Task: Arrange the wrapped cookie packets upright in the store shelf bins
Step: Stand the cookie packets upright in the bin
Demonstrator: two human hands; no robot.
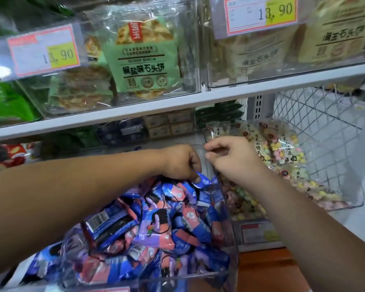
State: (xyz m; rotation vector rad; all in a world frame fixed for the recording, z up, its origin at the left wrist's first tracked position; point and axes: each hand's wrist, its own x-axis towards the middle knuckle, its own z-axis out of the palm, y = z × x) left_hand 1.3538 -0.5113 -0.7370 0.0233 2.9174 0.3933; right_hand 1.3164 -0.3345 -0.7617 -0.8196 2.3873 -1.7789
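Observation:
A clear plastic bin [230, 218] on the lower shelf is heaped with several small blue, purple and pink wrapped cookie packets [156, 224]. My left hand [181, 163] reaches over the back of the heap and pinches the top of one blue packet [203, 181] between curled fingers. My right hand [232, 159] is just to its right, above the bin's right wall, with fingers curled and thumb and forefinger pinched; what it pinches is too small to make out.
Clear bags of pastel puffs [282, 152] fill the neighbouring bin on the right, beside a white wire mesh panel [325, 127]. The white shelf [177, 104] above carries bins of green and beige flat-cake bags [143, 53] with price tags [44, 51]. Boxes stand behind.

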